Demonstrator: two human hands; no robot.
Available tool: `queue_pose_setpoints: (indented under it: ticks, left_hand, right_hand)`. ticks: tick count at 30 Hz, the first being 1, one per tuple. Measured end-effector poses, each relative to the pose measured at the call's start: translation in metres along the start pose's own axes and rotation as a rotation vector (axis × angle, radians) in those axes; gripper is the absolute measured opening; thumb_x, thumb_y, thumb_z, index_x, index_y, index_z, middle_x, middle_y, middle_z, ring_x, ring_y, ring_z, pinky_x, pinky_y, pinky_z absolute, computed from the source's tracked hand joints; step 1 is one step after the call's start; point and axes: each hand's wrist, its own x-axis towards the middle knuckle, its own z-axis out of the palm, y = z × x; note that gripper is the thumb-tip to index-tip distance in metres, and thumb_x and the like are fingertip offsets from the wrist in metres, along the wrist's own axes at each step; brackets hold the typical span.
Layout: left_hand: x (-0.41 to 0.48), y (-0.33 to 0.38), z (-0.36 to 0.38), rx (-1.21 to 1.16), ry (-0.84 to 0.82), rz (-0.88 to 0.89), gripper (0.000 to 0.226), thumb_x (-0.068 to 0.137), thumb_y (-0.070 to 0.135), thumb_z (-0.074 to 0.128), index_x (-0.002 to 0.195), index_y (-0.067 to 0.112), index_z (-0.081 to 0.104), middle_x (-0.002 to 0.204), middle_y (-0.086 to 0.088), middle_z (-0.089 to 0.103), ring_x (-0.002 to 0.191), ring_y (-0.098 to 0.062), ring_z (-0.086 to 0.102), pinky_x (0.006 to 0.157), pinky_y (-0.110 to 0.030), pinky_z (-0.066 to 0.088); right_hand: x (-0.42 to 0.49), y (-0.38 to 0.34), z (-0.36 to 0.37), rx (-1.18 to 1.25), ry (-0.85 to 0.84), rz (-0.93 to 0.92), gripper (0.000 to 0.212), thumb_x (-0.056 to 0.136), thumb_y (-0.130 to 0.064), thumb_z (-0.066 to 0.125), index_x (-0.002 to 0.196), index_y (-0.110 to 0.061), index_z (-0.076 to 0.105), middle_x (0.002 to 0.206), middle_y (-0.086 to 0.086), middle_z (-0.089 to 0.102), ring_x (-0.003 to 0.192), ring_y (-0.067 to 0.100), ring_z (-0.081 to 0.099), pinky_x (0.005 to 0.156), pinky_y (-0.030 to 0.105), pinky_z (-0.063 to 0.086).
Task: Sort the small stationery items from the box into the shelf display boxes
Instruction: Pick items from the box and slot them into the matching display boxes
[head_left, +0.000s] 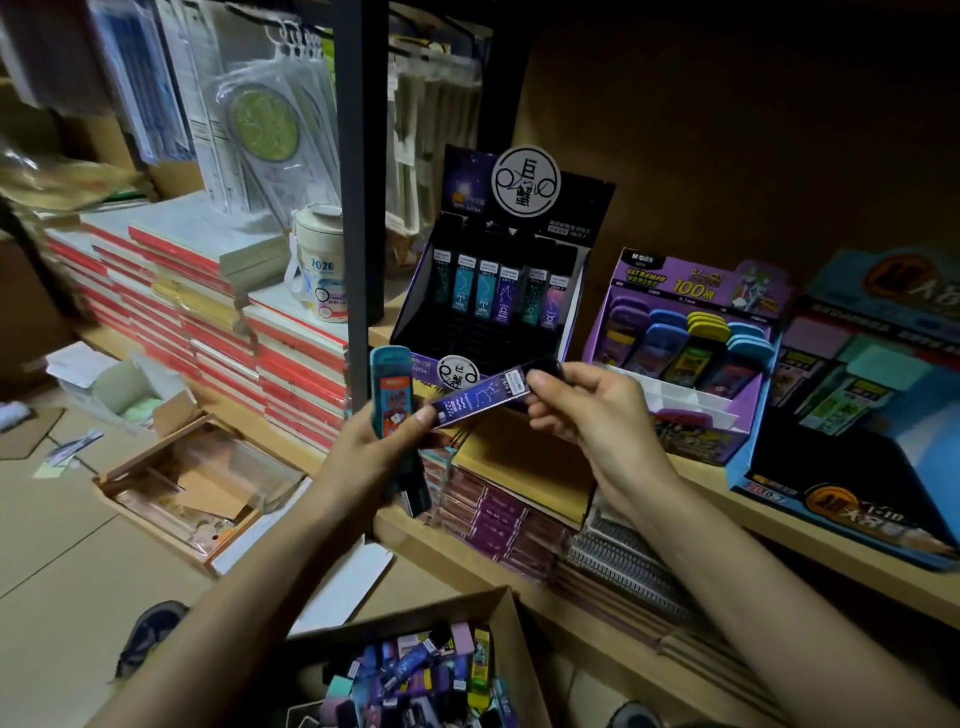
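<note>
Purple case (483, 397): R end hidden under fingers of right hand (597, 415); print too small to read. Left hand (379, 447) grips teal case (390, 384) w/ dark cases behind it. Their lower parts are covered by palm, so can't count them. Cardboard box (519, 660) cut off at btm edge; contents a jumble, labels unreadable. Black display box (467, 332): front lip partly behind hands & purple case. Blue display box (831, 512) runs off R edge. Hanging packets (150, 78) top L blurred. Shoe (150, 636) partly behind left arm.
</note>
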Motion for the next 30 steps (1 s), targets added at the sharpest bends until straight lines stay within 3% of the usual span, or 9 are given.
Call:
queue_pose_setpoints:
  ticks: [4,8,11,15,18,21,24,28,30]
  left_hand:
    - [-0.002,0.001,0.0,0.028,-0.005,0.005,0.042,0.074,0.04,0.06,0.108,0.015,0.055,0.097,-0.008,0.069,0.097,-0.029,0.067,0.091,-0.054,0.051]
    - [0.003,0.007,-0.003,0.01,-0.038,0.044,0.041,0.074,0.039,0.061,0.105,0.013,0.058,0.096,-0.009,0.072,0.094,-0.026,0.069,0.086,-0.045,0.055]
    - [0.006,0.011,0.001,-0.009,-0.075,0.093,0.035,0.078,0.034,0.058,0.106,0.012,0.057,0.099,-0.001,0.074,0.087,-0.015,0.07,0.08,-0.036,0.057]
    - [0.007,0.011,0.0,-0.076,-0.065,0.104,0.036,0.079,0.03,0.059,0.106,0.007,0.051,0.084,-0.002,0.073,0.064,-0.009,0.064,0.073,-0.034,0.057]
    - [0.007,0.007,-0.003,-0.097,-0.067,0.077,0.04,0.077,0.033,0.062,0.103,0.007,0.049,0.065,0.002,0.062,0.053,-0.006,0.054,0.071,-0.035,0.05]
    - [0.009,0.005,-0.007,-0.1,-0.032,0.071,0.041,0.075,0.04,0.063,0.099,0.009,0.049,0.059,0.006,0.055,0.05,-0.007,0.05,0.064,-0.028,0.048]
    - [0.009,0.003,-0.01,-0.14,-0.016,0.062,0.033,0.079,0.043,0.061,0.097,0.016,0.053,0.06,0.007,0.053,0.052,-0.007,0.049,0.053,-0.02,0.045]
    - [0.01,0.004,-0.013,-0.236,0.003,0.014,0.031,0.087,0.035,0.057,0.107,0.012,0.051,0.057,0.005,0.054,0.048,-0.007,0.048,0.048,-0.019,0.043]
    - [0.01,0.004,-0.014,-0.255,0.002,0.001,0.031,0.093,0.03,0.052,0.116,0.009,0.047,0.057,0.005,0.054,0.046,-0.007,0.047,0.047,-0.019,0.042]
  right_hand:
    - [0.002,-0.004,-0.003,-0.061,-0.029,-0.007,0.01,0.087,-0.013,0.065,0.082,-0.02,0.07,0.068,-0.005,0.07,0.061,0.003,0.064,0.053,0.013,0.048]
    - [0.006,-0.018,-0.003,0.097,-0.046,0.016,0.006,0.089,-0.01,0.061,0.088,-0.015,0.065,0.083,0.001,0.072,0.066,0.008,0.067,0.056,0.015,0.053]
    - [0.023,-0.044,-0.008,0.094,0.027,-0.117,0.007,0.09,-0.005,0.058,0.095,-0.007,0.062,0.085,0.004,0.069,0.065,0.006,0.067,0.056,0.013,0.052]
    - [0.065,-0.082,-0.013,-0.322,0.151,-0.285,0.009,0.088,-0.004,0.061,0.097,-0.002,0.063,0.086,0.006,0.064,0.065,0.009,0.064,0.057,0.017,0.054]
    - [0.095,-0.091,-0.01,-0.696,0.222,-0.348,0.019,0.086,-0.012,0.066,0.104,-0.01,0.066,0.097,0.002,0.064,0.081,0.016,0.064,0.076,0.028,0.055]
    - [0.112,-0.088,-0.004,-0.858,0.198,-0.374,0.027,0.086,-0.014,0.066,0.113,-0.011,0.066,0.112,0.003,0.065,0.1,0.017,0.061,0.09,0.026,0.049]
    - [0.119,-0.081,0.002,-0.92,0.133,-0.361,0.025,0.088,-0.014,0.065,0.112,-0.01,0.067,0.115,0.007,0.065,0.093,0.012,0.057,0.069,0.002,0.041]
    - [0.121,-0.08,0.004,-0.93,0.091,-0.297,0.02,0.088,-0.015,0.065,0.106,-0.01,0.068,0.103,0.007,0.068,0.081,0.015,0.062,0.065,0.019,0.045]
    - [0.123,-0.083,0.003,-0.878,0.069,-0.242,0.018,0.087,-0.013,0.065,0.104,-0.008,0.068,0.099,0.011,0.069,0.08,0.018,0.066,0.061,0.018,0.051]
